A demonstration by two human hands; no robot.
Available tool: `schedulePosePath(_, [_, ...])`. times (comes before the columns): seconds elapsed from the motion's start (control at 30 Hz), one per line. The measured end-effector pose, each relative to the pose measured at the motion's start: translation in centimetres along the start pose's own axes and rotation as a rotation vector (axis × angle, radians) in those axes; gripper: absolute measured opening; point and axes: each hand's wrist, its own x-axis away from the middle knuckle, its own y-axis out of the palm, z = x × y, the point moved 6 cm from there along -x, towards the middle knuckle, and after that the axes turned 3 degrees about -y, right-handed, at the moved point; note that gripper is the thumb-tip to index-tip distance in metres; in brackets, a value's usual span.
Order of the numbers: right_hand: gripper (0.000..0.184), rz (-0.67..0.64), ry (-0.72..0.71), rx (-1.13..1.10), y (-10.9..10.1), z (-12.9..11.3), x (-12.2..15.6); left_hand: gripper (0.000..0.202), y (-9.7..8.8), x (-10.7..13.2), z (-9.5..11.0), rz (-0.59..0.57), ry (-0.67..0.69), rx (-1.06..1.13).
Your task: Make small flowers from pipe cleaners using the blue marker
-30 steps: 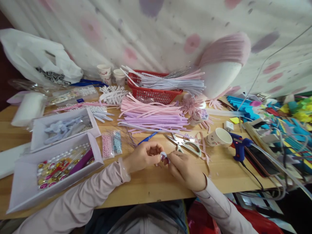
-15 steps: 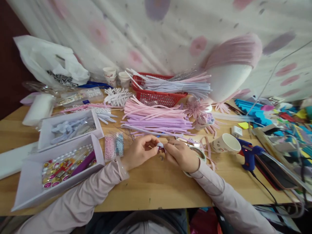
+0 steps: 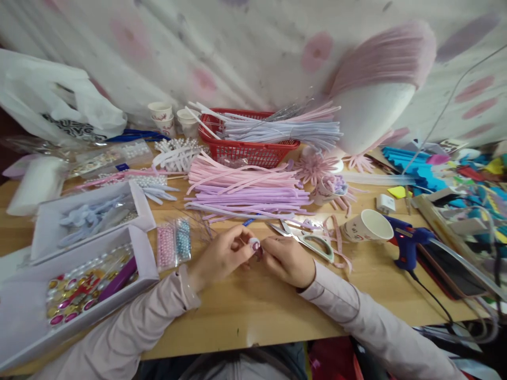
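Observation:
Both of my hands meet at the middle of the wooden table [image 3: 245, 311]. My left hand [image 3: 222, 256] and my right hand [image 3: 287, 259] pinch a small pale craft piece with a pink gem [image 3: 254, 244] between their fingertips. Both hands are closed on it. Just behind them lie scissors [image 3: 307, 238] and a blue pen [image 3: 249, 222]. A pile of pink and lilac pipe cleaners [image 3: 245, 190] stretches across the table beyond that.
Left: two white trays, one with gems [image 3: 79, 287], one with pale bows [image 3: 89, 216], and bead packets [image 3: 174, 243]. Behind: a red basket [image 3: 249, 150], paper cups [image 3: 162, 117], a white bag [image 3: 55, 105]. Right: a cup [image 3: 366, 227], a blue glue gun [image 3: 406, 240], a phone [image 3: 451, 269].
My hands have stayed together on the small piece, shifting slightly as the view moved; my fingers have worked around the piece. Nothing else on the table has moved.

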Motion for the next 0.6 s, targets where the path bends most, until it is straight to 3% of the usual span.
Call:
schedulePosePath(0.03, [0.019, 0.009, -0.076, 0.121, 0.0, -0.4, 0.1, 0.017, 0.4, -0.1, -0.5, -0.042, -0.092, 0.075])
schedulePosePath(0.1, [0.019, 0.008, -0.157, 0.221, 0.1, -1.0, 0.2, 0.019, 0.8, -0.1, -0.7, -0.077, -0.146, 0.120])
schedulePosePath(0.2, [0.020, 0.012, -0.065, 0.069, 0.0, -1.0, 0.1, 0.013, 0.3, 0.0, 0.3, -0.037, 0.021, -0.088])
schedulePosePath(0.27, [0.021, -0.012, 0.140, -0.292, 0.5, -0.1, 0.2, 0.012, -0.3, 0.5, 1.9, 0.033, 0.310, -0.383])
schedulePosePath(0.37, [0.024, -0.183, 0.450, -1.131, 3.1, 0.5, 0.8, 0.019, 0.0, 2.3, 3.8, 0.116, 0.821, -0.827])
schedulePosePath(0.43, [0.024, -0.317, 0.530, -1.585, 4.3, -0.2, 1.2, 0.021, 0.3, 3.1, 4.0, 0.133, 1.006, -0.977])
schedulePosePath(0.5, [0.023, -0.348, 0.548, -1.774, 4.5, -0.4, 1.1, 0.022, 0.2, 3.2, 4.0, 0.171, 1.003, -0.952])
schedulePosePath(0.6, [0.022, -0.196, 0.542, -1.662, 3.7, 0.4, 0.7, 0.021, -0.8, 1.9, 3.1, 0.228, 0.668, -0.673])
